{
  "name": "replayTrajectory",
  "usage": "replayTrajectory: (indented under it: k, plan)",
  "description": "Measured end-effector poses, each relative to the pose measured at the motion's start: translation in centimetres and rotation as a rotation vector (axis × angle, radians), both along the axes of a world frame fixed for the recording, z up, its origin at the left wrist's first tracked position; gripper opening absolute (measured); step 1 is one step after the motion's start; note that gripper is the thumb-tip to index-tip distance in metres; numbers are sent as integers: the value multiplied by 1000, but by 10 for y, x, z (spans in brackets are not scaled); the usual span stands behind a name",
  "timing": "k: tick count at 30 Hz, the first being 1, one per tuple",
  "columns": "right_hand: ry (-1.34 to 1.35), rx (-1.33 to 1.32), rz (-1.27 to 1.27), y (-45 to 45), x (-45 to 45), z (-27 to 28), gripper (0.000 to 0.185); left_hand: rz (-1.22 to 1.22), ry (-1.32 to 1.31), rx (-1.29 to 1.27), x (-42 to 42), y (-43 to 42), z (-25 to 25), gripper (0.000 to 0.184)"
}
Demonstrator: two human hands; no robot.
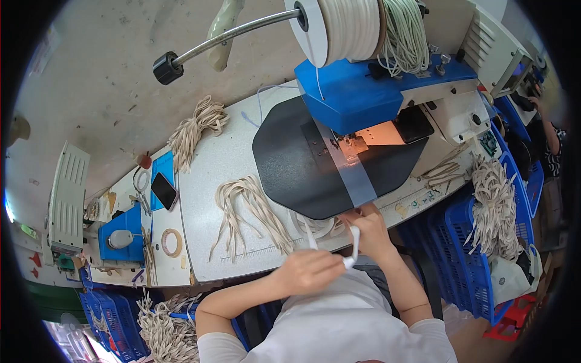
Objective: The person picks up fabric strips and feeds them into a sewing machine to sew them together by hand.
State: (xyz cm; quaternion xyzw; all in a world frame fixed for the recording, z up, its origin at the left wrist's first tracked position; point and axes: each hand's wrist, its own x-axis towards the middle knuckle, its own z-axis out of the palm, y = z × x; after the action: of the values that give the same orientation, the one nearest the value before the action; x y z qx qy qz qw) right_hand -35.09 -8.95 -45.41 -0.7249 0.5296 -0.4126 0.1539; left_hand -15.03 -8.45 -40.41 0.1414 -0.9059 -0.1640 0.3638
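Note:
My left hand (310,270), slightly blurred, is closed in front of my white shirt on a white strap (353,239). The strap loops from this hand up to my right hand (366,228), and another length rises to the table edge. My right hand is at the front edge of the black plate (284,157), its fingers curled and partly hidden. The strap meets its fingers, but how they grip it I cannot make out. Behind the plate stands the blue sewing machine head (351,100), its lamp lighting the needle area. A clear strip (357,184) crosses the plate.
A bundle of cream straps (248,209) lies left of the plate, another bundle (196,130) behind it. A phone (164,191) and a tape roll (172,242) are at left. Blue crates (451,254) stand at right. A spool (351,30) hangs overhead. Another person's arm (549,133) shows far right.

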Motion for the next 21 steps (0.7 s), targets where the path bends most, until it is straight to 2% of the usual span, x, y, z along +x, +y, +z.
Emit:
replayTrajectory:
  k: [4,7,8,11,12,15,18,21]
  plan:
    - [-152,19,80,6,-14,11,25,-262,31,165,-13,21,7,23]
    - [-217,91,223,21,-28,54,27,-466,108,336,-26,38,-4,22]
    - [-231,27,286,25,-29,70,29,-518,72,347,-28,41,-6,19]
    - [-355,-177,259,32,-27,107,31,-603,124,466,-39,45,9,25]
    - [-264,-296,220,28,-30,116,33,-573,152,436,-43,42,15,25]
    - [-70,-321,107,-8,-34,104,31,-445,188,345,-50,22,33,26]
    - [317,-313,153,-36,-48,95,29,-215,150,253,-43,0,41,24]
    - [319,-71,226,-34,-54,113,29,62,60,61,-38,-32,46,24]
